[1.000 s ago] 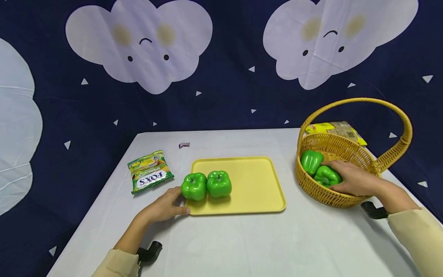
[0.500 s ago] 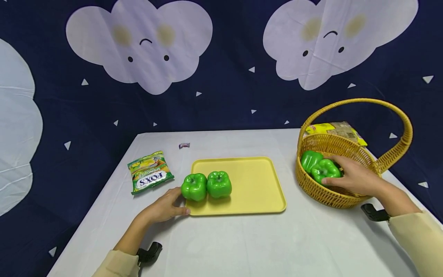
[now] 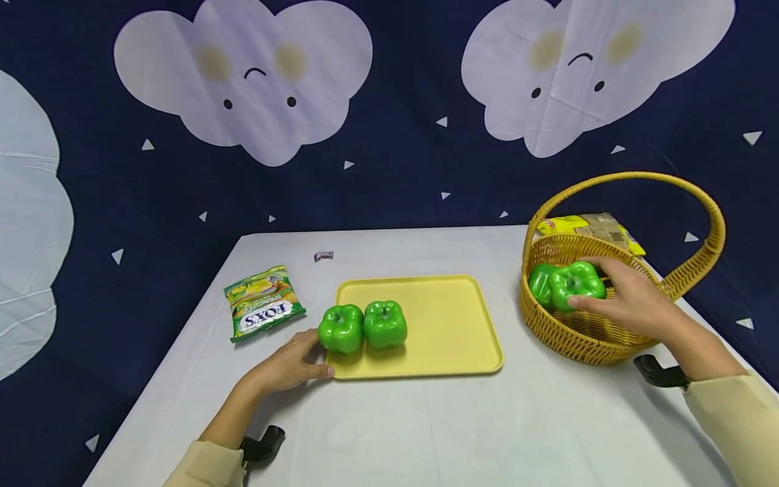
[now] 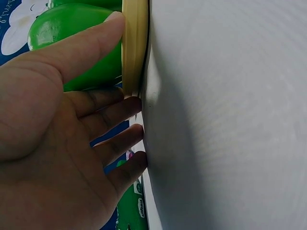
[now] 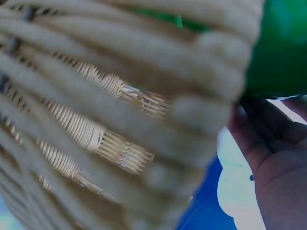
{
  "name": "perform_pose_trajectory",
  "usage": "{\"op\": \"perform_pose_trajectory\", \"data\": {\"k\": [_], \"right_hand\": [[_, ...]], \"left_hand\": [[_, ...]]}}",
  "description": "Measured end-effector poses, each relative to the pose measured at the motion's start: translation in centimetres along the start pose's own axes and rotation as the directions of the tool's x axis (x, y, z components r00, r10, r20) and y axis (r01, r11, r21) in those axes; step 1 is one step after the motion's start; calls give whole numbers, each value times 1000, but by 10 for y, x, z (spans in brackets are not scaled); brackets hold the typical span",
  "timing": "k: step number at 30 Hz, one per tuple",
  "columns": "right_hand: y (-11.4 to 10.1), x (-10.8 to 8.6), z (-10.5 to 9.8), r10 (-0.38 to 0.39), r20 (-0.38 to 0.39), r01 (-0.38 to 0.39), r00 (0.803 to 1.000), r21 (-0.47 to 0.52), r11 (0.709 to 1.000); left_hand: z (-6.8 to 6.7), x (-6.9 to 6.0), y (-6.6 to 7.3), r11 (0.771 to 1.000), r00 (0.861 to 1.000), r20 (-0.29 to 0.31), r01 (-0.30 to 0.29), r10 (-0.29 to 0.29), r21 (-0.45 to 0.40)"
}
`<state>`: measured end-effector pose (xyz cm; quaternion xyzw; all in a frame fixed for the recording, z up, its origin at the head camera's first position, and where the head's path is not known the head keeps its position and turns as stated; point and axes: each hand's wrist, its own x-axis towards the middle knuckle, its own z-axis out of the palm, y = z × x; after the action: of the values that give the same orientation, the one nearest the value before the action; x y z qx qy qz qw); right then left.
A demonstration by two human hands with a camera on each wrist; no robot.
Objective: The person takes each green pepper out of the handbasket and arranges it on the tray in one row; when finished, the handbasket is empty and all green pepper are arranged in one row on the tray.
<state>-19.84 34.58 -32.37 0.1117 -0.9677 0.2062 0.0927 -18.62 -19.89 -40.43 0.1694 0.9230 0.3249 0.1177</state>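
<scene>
My right hand (image 3: 635,302) grips a green bell pepper (image 3: 577,284) over the wicker basket (image 3: 566,341), thumb on its near side. Behind it, partly hidden, a second green bell pepper (image 3: 539,287) lies in the basket. The right wrist view has the held pepper at the upper right, beside the blurred basket wall (image 5: 124,57). At the left corner of the yellow tray (image 3: 450,325), my left hand (image 3: 286,362) rests with fingers extended, its thumb touching the rim. Two green bell peppers (image 3: 341,329) (image 3: 385,325) stand side by side on the tray's left part.
A green FOX'S packet (image 3: 264,303) lies left of the tray, and a small wrapped candy (image 3: 324,256) behind it. Beyond the basket lies a yellow packet (image 3: 599,228). The basket's tall handle (image 3: 633,176) arches over its opening. A dark cloud-print cloth (image 3: 402,169) hangs behind the table.
My right hand has shifted its hold on the bell pepper and raised it from low in the basket towards the rim. The left hand and the tray have stayed put.
</scene>
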Motion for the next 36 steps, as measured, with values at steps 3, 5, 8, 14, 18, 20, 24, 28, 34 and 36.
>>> {"op": "perform_pose_trajectory", "data": {"k": [3,5,8,14,18,20,24,28,34,36], "right_hand": [[-3,-2,0,-6,-40,6,999,2,1000],[-6,-3,1,-31,-80,31,996,2,1000],[-11,-4,4,-84,-152,84,985,-9,996],[-24,-5,12,-150,-252,163,956,30,986],[-34,-5,17,-202,-282,229,938,66,971],[-39,-4,21,-222,-294,254,930,78,964],[-46,-2,31,-251,-301,292,920,100,951],[-51,2,42,-277,-297,315,914,86,945],[-60,4,55,-270,-240,294,933,71,953],[-63,5,59,-263,-215,285,941,81,955]], "left_hand": [[1,0,0,1000,1000,2,0,0,-3],[1,0,-1,1000,1000,3,2,-2,2],[1,0,-1,1000,1000,2,4,-4,3],[1,0,-1,1000,1000,1,-3,3,-4],[1,-1,-1,1000,1000,3,4,-4,-3],[1,-1,-1,1000,1000,4,7,-7,-3],[1,0,-1,1000,1000,1,11,-11,0],[1,-1,-1,1000,1000,2,20,-20,1],[2,0,-1,1000,1000,3,22,-22,4],[1,0,-1,1000,1000,0,20,-20,6]]}}
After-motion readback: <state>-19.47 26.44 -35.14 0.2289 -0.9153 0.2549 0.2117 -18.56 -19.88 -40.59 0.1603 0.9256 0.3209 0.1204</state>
